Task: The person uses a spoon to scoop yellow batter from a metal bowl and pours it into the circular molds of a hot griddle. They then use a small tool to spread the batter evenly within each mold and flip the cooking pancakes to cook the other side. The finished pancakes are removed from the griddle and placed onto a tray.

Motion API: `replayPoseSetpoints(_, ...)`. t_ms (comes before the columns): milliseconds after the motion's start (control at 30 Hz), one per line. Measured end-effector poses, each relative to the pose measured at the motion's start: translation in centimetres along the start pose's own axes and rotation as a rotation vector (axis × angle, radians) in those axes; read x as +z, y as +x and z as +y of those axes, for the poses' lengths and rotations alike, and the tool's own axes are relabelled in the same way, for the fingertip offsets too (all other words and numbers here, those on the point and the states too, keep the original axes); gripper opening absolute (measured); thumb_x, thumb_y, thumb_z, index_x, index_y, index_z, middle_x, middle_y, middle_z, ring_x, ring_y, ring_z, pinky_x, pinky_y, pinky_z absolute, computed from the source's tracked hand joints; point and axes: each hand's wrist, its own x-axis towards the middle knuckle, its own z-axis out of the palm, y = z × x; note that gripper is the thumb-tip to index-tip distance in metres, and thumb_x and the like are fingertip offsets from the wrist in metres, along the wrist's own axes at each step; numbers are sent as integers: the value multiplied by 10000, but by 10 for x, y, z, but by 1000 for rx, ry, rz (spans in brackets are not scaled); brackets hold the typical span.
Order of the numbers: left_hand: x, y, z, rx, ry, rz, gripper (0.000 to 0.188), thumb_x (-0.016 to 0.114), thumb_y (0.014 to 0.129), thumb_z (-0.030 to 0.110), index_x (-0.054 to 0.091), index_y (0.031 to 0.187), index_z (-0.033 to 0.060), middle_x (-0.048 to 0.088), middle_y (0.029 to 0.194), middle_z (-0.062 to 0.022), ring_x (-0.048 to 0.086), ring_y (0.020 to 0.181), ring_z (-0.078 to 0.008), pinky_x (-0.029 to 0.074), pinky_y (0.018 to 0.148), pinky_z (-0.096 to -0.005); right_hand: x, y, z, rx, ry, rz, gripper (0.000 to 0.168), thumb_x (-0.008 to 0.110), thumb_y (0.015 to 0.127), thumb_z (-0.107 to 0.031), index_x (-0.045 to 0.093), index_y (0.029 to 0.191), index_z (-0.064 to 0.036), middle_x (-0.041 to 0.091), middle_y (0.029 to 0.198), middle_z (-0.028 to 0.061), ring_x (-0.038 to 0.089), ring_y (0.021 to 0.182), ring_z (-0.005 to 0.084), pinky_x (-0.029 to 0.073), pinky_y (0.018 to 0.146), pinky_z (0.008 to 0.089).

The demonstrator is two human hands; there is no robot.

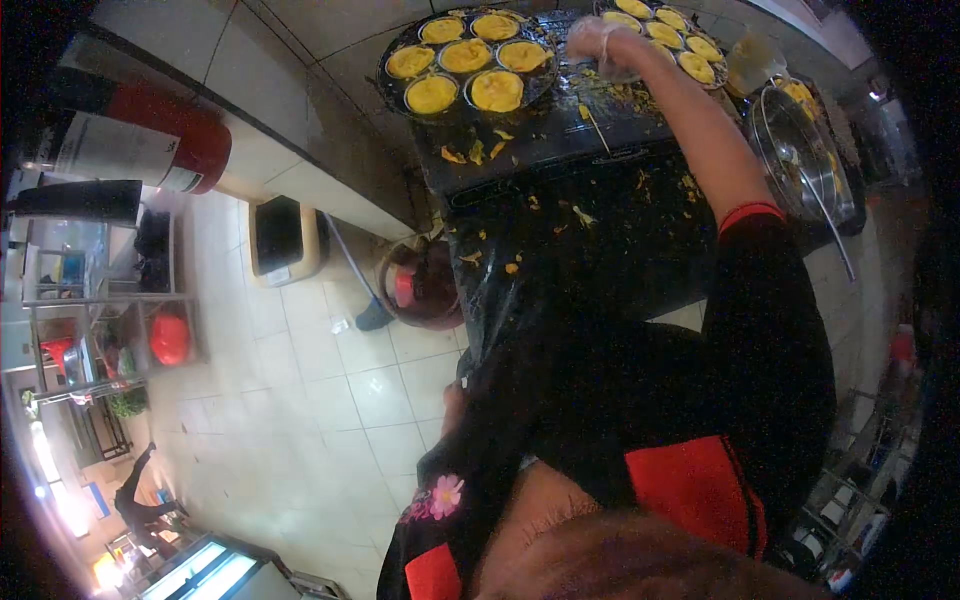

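My right hand (609, 49), in a clear plastic glove, is over the greasy dark cooktop (525, 154), between two round groups of filled moulds. The left group (465, 56) and the right group (665, 35) hold yellow, egg-like food in round cups. The glove and blur hide whether the fingers hold anything. Below the hand, a thin stick (598, 131) lies near the cooktop's edge. My left hand (452, 409) is low beside the dark apron, mostly hidden by clothing; its fingers are not clear.
Right of the cooktop stand a metal bowl (795, 157) with a long-handled utensil (829, 225) and a clear container (754, 64). Yellow scraps lie on the dark front surface (585, 240). A bin (281, 240) and a dark red round container (424, 289) stand on the tiled floor at left.
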Motion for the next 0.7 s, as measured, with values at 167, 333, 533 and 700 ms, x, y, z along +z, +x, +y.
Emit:
replayPoseSetpoints(167,2,-10,-8,-25,-20,30,329,447,874,301,541,933,-9,557,825,-141,515,708,-222,393,624,-353,-16,-22,-74,21,-332,-77,372,643,788,-93,602,1156,-126,642,1050,93,609,985,245,498,828,347)
replayPoseSetpoints(333,-5,0,5,-3,-5,13,313,451,871,294,538,920,-3,552,808,-133,511,691,-214,390,607,-348,-14,-49,-70,336,293,368,313,503,898,-185,578,1202,-176,610,1133,93,576,1038,266,468,909,367)
replayPoseSetpoints(533,-11,2,4,-7,-10,25,293,457,867,286,535,905,5,545,787,-124,507,671,-204,388,588,-341,-20,-68,-95,249,-120,251,309,467,906,-186,584,1191,-179,616,1113,103,578,1030,277,462,906,399)
replayPoseSetpoints(700,-12,-1,5,-12,-27,44,277,461,864,278,532,892,12,540,770,-117,503,654,-195,385,571,-336,-29,-40,-115,205,-85,393,286,465,884,-177,604,1130,-134,633,1065,133,605,993,296,480,866,416)
